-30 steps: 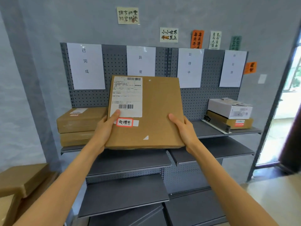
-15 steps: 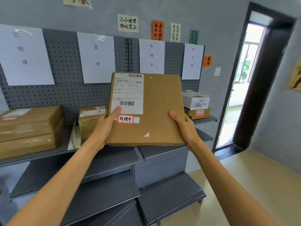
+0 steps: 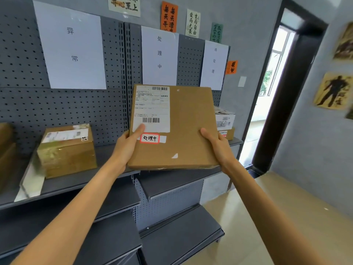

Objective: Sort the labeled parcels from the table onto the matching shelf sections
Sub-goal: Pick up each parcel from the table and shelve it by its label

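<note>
**Flat parcel held before the 处理中 section**

Held upright in both hands: flat brown parcel, broad face toward the camera, in front of the top shelf of the grey pegboard rack. Gripped at the lower left edge by the left hand, thumb pressed on the white shipping label. Gripped at the lower right edge by the right hand, thumb laid over the front face. Below the shipping label: red-bordered sticker reading 处理中.

Directly behind and above the parcel: white section sign reading 处理中. To its left: sign reading 异常. To its right: third sign, characters faint.

On the top shelf, left of the parcel: taped cardboard box, with a thin flat sheet leaning beside it. On the right, partly hidden behind the parcel: white box stacked on a brown box.

Compared with half a second ago: view shifted right and nearer to the rack; leftmost sign gone from view; 处理中 sign now centred over the parcel; grip of both hands unchanged. Doorway at far right.
</note>
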